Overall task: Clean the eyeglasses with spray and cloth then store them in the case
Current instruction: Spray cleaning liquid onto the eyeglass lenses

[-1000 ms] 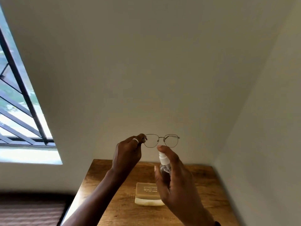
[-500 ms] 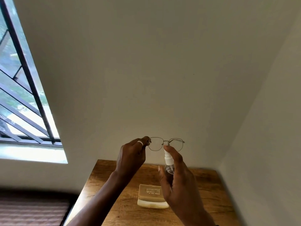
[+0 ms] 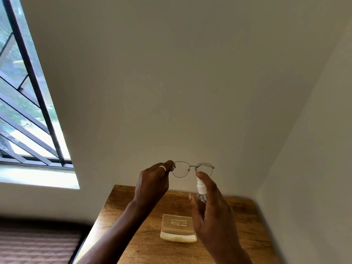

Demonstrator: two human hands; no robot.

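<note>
At the far left a barred window [image 3: 28, 103] lets in daylight. Low in the near left corner lies a dark ribbed surface [image 3: 38, 244]. The left hand [image 3: 152, 185], a ring [image 3: 163, 168] on one finger, pinches the left end of the glasses [image 3: 192, 169], fingers closed tight on the frame. The glasses are held up in the air in front of the wall [image 3: 190, 82], above the far edge of the table [image 3: 133, 235], lenses facing the camera. The right hand [image 3: 211, 212] is wrapped around a spray bottle [image 3: 201, 189], its forefinger on top of the white nozzle, just below the right lens. On the table below the hands a pale case [image 3: 177, 228] lies open, partly hidden by the right hand.
</note>
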